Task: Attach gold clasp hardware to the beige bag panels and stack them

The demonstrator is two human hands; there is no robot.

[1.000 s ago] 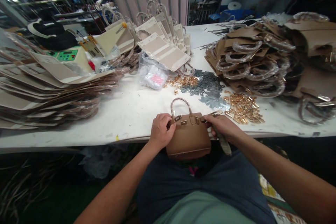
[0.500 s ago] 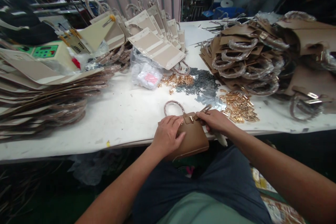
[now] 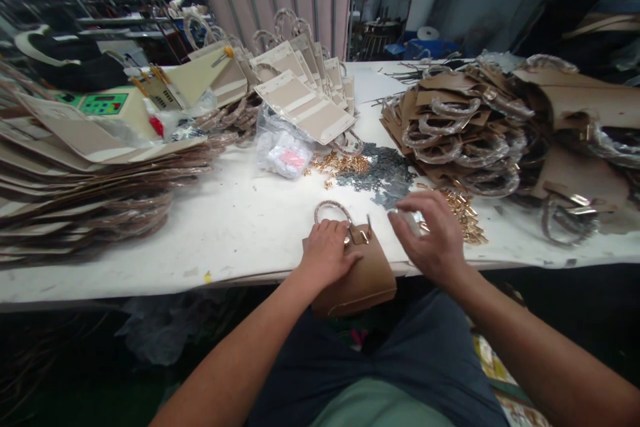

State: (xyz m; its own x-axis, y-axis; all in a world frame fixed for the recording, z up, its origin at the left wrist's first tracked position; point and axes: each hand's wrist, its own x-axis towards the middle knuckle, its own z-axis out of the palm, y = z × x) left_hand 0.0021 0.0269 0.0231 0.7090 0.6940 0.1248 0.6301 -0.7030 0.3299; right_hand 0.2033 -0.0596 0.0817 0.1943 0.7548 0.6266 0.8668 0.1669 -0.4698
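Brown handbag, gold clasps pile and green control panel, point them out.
brown handbag (image 3: 365, 275), head view, front panel.
gold clasps pile (image 3: 473, 223), head view, heap's middle.
green control panel (image 3: 103, 104), head view, its face.

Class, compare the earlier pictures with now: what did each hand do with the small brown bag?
The right hand let go of the brown bag and moved right, toward the gold fittings. The left hand still holds the bag down. The piles stayed put.

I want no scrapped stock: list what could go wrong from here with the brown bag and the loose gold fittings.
1. The brown bag overhangs the edge of the table with only the left hand on it; it may slip toward the lap.
2. The right hand hovers over the gold fittings, which lie near the edge; a careless sweep could knock some off.
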